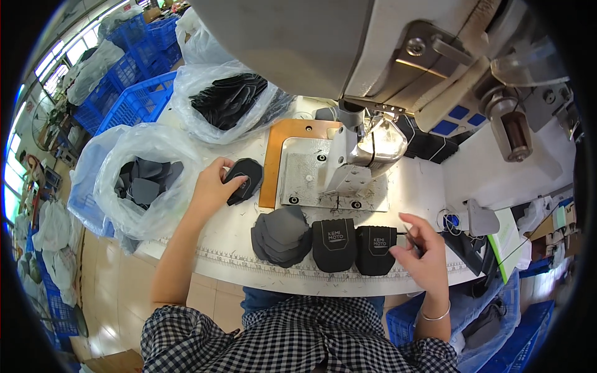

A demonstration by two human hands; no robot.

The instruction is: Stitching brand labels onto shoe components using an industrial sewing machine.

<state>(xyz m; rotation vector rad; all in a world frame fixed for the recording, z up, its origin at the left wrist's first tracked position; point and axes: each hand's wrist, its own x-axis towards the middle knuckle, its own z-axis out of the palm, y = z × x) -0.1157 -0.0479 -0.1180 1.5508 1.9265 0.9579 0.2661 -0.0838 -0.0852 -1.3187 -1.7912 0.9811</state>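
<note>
Black piece (pixel 245 181), one, at the surface (pixel 230 231) left of the machine (pixel 333 174), its edge pinched by the left hand (pixel 213 183): judged light, pliable, not fragile, best held by the rim. Right hand (pixel 425 253), beside two black stacks (pixel 334 255) (pixel 375 258): thumb and forefinger apart, other fingers curled round a thin tool (pixel 413 240). Containers: near bag (pixel 106 180), grey pieces (pixel 147 191); far bag (pixel 211 132), dark pieces (pixel 230 99); blue crate (pixel 134 102), contents unclear.

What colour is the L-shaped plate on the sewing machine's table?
The L-shaped plate is orange-brown. It shows best in the head view.
</note>
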